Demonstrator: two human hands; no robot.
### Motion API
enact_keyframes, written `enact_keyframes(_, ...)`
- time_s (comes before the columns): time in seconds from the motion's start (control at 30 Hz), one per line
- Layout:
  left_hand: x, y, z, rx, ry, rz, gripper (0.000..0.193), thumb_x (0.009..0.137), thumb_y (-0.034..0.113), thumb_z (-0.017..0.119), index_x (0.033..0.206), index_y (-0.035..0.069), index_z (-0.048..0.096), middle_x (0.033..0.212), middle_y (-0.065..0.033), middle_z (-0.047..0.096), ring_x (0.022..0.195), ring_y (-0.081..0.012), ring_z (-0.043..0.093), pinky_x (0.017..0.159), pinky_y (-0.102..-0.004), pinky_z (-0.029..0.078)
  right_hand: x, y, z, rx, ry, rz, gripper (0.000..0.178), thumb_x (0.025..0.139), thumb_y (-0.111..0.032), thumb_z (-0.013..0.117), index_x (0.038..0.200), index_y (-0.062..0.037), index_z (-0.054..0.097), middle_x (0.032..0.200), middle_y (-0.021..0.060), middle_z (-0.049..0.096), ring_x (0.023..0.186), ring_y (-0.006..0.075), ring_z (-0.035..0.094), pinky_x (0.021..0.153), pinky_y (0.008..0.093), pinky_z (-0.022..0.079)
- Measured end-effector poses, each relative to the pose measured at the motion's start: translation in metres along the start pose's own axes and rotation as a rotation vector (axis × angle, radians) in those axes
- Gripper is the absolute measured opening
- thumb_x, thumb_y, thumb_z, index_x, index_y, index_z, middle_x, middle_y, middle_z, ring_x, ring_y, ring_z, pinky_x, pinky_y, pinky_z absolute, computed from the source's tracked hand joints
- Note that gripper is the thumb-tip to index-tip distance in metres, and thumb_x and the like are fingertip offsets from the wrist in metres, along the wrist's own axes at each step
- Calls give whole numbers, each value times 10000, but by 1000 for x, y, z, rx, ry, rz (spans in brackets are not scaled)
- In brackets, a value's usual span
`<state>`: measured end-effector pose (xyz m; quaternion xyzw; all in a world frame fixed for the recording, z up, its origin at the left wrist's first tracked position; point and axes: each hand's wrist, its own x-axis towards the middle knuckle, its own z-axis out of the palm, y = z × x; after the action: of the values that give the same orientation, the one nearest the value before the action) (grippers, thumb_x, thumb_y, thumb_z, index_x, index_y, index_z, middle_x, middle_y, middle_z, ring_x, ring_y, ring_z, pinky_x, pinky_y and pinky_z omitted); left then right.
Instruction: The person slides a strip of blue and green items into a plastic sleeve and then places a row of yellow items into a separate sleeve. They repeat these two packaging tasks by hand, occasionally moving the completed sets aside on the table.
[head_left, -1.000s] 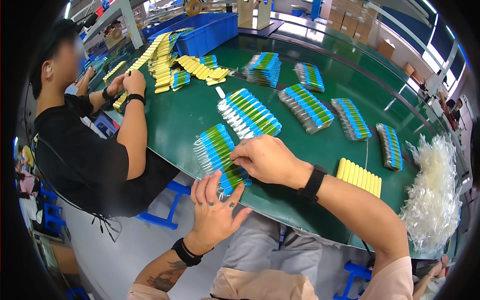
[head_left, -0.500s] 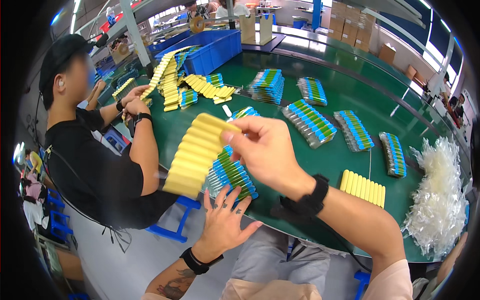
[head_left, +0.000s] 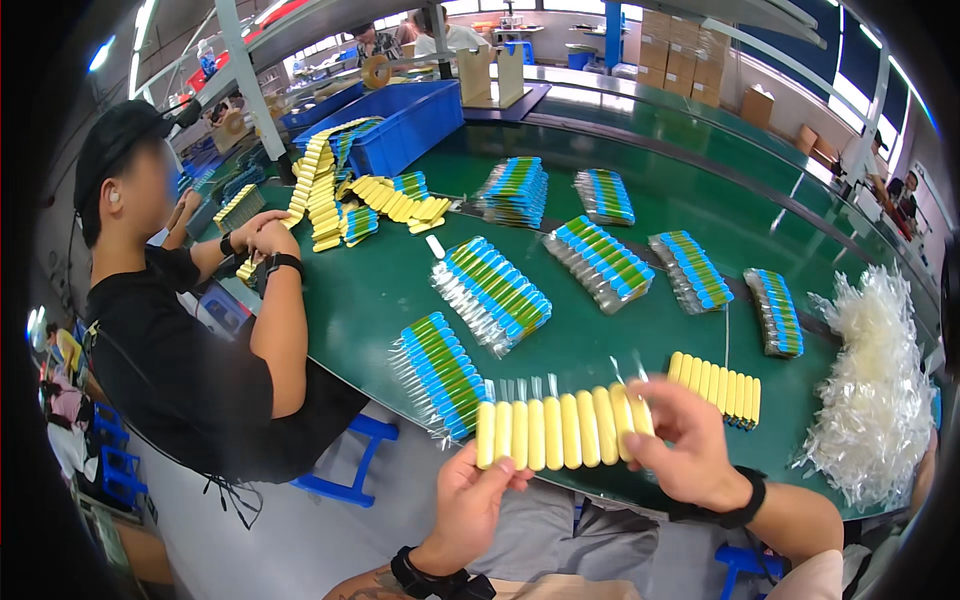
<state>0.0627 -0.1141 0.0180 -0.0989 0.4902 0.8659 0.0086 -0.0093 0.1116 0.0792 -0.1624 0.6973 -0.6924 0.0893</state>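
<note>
Just over the table's near edge I hold a strip of yellow, round-ended sticks (head_left: 565,430) in both hands, broad side toward me. My left hand (head_left: 468,505) pinches its left end, thumb in front and fingers behind. At the right end, my right hand (head_left: 688,445) grips it between thumb and fingers. Thin clear plastic tips stick up behind its top edge. Left of the strip lies a blue-and-green bundle (head_left: 445,370) with clear plastic ends, and beyond it another bundle (head_left: 495,290). A similar yellow bundle (head_left: 715,385) rests behind my right hand.
More blue-and-green bundles (head_left: 600,260) lie across the green table (head_left: 380,290). A heap of clear plastic sleeves (head_left: 865,400) is at the right. On the left, a co-worker (head_left: 180,340) handles yellow strips (head_left: 325,205) near a blue crate (head_left: 410,120). A blue stool (head_left: 355,470) stands below.
My right hand has moved right and down with the yellow strip, which is now level. My left hand has lifted off the blue-and-green bundle and taken hold of the strip's left end.
</note>
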Motion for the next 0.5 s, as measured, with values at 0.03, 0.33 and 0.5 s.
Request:
enact_keyframes(0.03,1,1,11,-53,25,-29,480,966,12,526,1436,-34,442,1111,-157,680,892,-195,651,762,-340,516,-10,-5,-20,-304,-92,-106,445,874,-54,729,1302,-61,605,788,55,700,673,100,656,592,246,524)
enact_keyframes(0.33,0,19,15,847,-578,-176,237,908,-30,605,1069,42,763,1085,-133,743,951,-201,740,809,-316,571,-91,-23,-79,-547,-215,-55,229,818,-96,742,1042,-75,782,806,59,720,616,231,665,548,292,515)
enact_keyframes(0.5,10,2,34,953,-657,-28,215,706,21,782,919,47,800,727,-82,728,576,-100,636,557,-240,445,-117,-38,-95,-476,-202,-20,196,820,-52,778,1015,-29,783,914,111,713,771,225,671,613,299,516)
